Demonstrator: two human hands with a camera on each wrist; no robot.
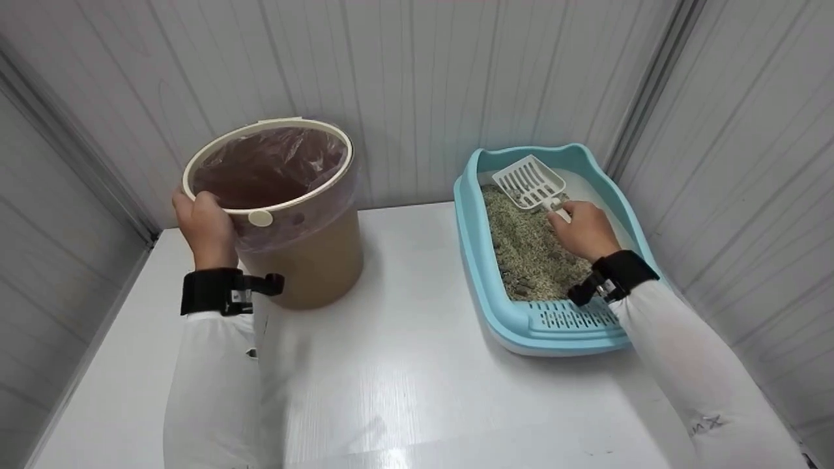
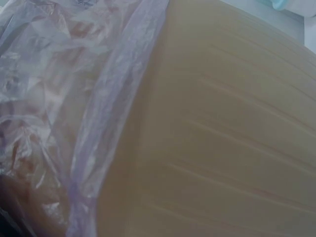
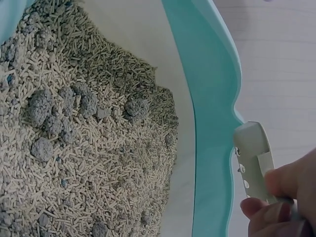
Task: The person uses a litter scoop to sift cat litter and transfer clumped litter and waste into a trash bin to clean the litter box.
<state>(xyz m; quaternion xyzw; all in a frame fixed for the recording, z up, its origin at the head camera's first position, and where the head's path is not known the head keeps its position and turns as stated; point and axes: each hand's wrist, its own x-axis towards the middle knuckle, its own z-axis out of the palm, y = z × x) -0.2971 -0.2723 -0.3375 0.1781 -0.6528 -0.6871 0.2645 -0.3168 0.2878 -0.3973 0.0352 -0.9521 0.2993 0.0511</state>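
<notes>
My left hand (image 1: 207,228) grips the cream rim (image 1: 348,156) of a tan trash can (image 1: 313,273) on the left. A translucent purplish bag (image 2: 54,84) lines the can and folds over its outside. At the right, my right hand (image 1: 586,231) holds a pale litter scoop (image 1: 531,182) by its handle, its slotted head over the far end of a blue litter box (image 1: 479,273). Pellet litter (image 1: 537,254) covers the box floor, and the right wrist view shows several grey clumps (image 3: 42,106) in it. Part of the left hand is hidden behind the can's rim.
Both the can and the box stand on a white table (image 1: 404,365), with a gap between them. Pale grooved wall panels (image 1: 417,85) rise behind and at both sides. The litter box has a perforated blue ledge (image 1: 570,316) at its near end.
</notes>
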